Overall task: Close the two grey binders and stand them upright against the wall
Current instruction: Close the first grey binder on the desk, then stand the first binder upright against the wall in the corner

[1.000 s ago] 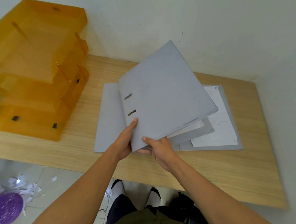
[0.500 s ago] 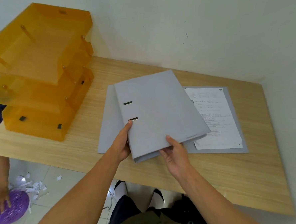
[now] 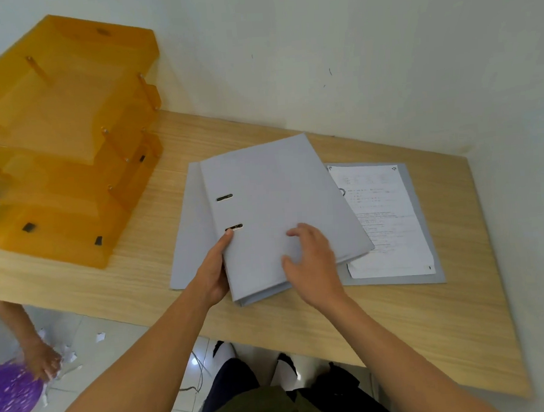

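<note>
Under both my palms on the desk [image 3: 399,325], the closed grey binder [image 3: 273,199] lies flat, long axis toward the wall [image 3: 350,57]; left hand [image 3: 212,273] pinches its spine edge, right hand [image 3: 314,260] rests loosely spread on the cover.

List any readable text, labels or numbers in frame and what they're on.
None can be read.
Printed sheet in the open binder: lines of print, too blurred and small to read.
Closed binder: plain cover, no label.
Orange trays: no text visible.
</note>
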